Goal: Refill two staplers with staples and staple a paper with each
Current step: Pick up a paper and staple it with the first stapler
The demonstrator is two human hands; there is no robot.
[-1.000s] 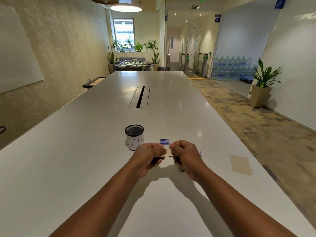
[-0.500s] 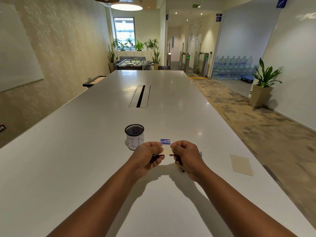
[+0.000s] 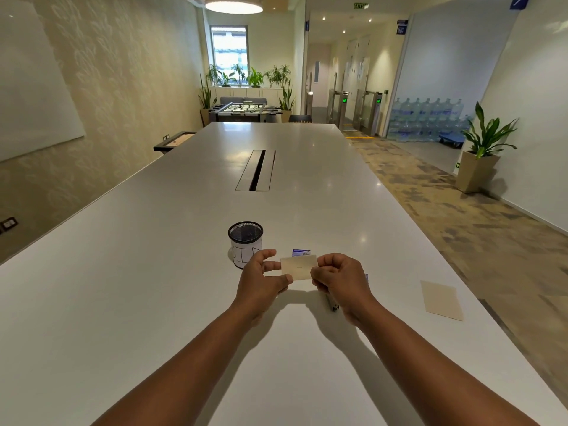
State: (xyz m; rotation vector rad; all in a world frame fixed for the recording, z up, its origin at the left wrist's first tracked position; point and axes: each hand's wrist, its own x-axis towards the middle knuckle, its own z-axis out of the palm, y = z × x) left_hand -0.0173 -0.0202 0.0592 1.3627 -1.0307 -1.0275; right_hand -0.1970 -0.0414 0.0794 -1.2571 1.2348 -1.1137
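Two hands hold one small folded paper (image 3: 298, 267) up above the near middle of the table (image 3: 123, 272). On the left, the left hand (image 3: 261, 281) has its fingers loosely spread, thumb and fingertips just touching the paper's left edge; whether it really pinches is hard to tell. On the right, the right hand (image 3: 339, 281) pinches the paper's right edge between thumb and curled fingers. A faint mark near the paper's middle may be a staple, but it is too small to be sure.

As a judgement, the paper is light, thin and limp, easily creased or dropped, so it is best held at an edge or corner with a light pinch, keeping the middle free for a stapler's mouth.

Further left and a little farther stands a mesh cup (image 3: 245, 242) with a white label, just beside the left hand. Behind the paper lies a small blue staple box (image 3: 301, 252), partly hidden. Under the right wrist a dark object (image 3: 332, 303), probably a stapler, lies on the table, mostly covered by the hand, so reaching it means shifting that hand first. Well apart to the right, near the table's edge, lies a second tan sheet (image 3: 441, 299); nothing blocks the way to it.
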